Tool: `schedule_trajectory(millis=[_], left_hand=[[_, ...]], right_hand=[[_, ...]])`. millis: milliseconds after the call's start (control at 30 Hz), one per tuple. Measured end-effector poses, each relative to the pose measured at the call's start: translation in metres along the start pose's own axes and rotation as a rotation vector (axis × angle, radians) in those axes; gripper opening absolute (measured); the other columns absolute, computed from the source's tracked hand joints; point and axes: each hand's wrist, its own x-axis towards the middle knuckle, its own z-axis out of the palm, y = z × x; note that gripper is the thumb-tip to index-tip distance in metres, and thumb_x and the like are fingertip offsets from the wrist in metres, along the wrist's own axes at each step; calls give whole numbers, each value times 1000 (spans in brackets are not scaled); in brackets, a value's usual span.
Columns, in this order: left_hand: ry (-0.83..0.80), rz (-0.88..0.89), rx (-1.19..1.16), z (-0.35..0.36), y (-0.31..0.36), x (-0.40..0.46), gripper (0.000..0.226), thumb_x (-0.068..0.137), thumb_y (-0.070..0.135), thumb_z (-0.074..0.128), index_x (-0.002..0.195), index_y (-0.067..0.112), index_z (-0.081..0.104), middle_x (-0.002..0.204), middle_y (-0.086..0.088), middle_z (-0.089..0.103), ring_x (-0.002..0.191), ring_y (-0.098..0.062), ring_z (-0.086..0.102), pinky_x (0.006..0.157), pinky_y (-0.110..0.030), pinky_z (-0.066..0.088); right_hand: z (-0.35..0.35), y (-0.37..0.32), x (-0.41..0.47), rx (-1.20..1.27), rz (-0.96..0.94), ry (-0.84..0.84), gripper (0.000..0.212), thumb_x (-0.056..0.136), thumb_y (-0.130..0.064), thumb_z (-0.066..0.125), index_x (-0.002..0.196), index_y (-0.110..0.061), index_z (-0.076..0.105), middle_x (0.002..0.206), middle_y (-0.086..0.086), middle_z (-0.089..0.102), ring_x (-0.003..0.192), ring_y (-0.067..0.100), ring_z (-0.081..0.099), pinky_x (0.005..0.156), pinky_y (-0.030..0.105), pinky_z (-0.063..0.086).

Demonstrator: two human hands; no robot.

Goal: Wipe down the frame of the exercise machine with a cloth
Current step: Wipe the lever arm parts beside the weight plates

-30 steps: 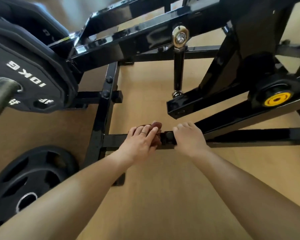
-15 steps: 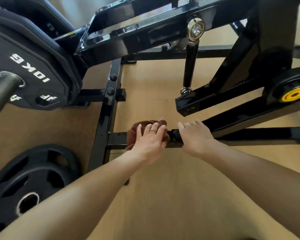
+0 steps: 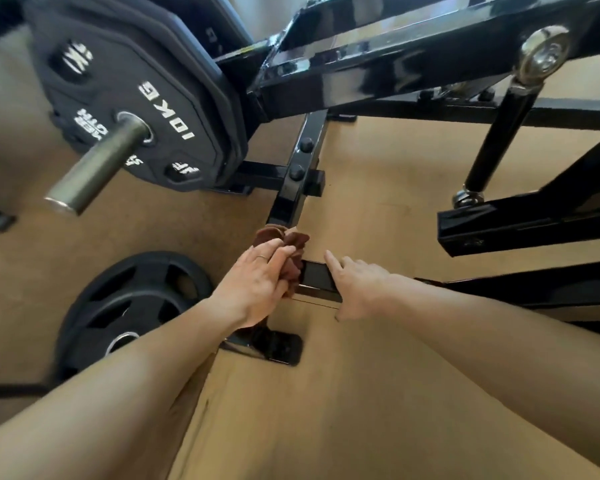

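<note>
Far left, hung on a steel sleeve (image 3: 94,168): a black weight plate (image 3: 132,95) marked 10KG. Below it, flat on the floor: a second black plate (image 3: 129,306). Next along, the left hand (image 3: 257,282), ringed, fingers curled round a bunched brown cloth (image 3: 284,247), pressing it against the black frame (image 3: 298,181) right at the joint of the upright-running bar and the low crossbar (image 3: 317,277). Glossy black paint, bolt heads showing, a flat foot plate (image 3: 278,346) underneath. Just beside, the right hand (image 3: 357,289), fingers straight and spread, resting on the crossbar. Further right: a linkage rod (image 3: 499,133) with a shiny eye end. Underfoot everywhere, tan floor (image 3: 378,195).
</note>
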Motion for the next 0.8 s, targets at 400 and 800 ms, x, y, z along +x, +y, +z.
schedule_trajectory(millis=[400,800], left_hand=[[-9,-305,-220,20,-2,-64,56,107,38,46,156,31,22,163,7,7,150,-24,21,120,-41,36],[46,-120,36,34,-9,-16,64,108,50,35,164,31,10,172,4,1,158,-19,-4,126,-41,1]], right_hand=[[17,25,-4,1,-103,299,53,82,-47,68,122,-35,35,80,-12,51,62,10,52,48,28,34],[19,24,-5,14,-76,337,47,82,-49,67,108,-37,30,78,-11,50,62,10,51,49,28,30]])
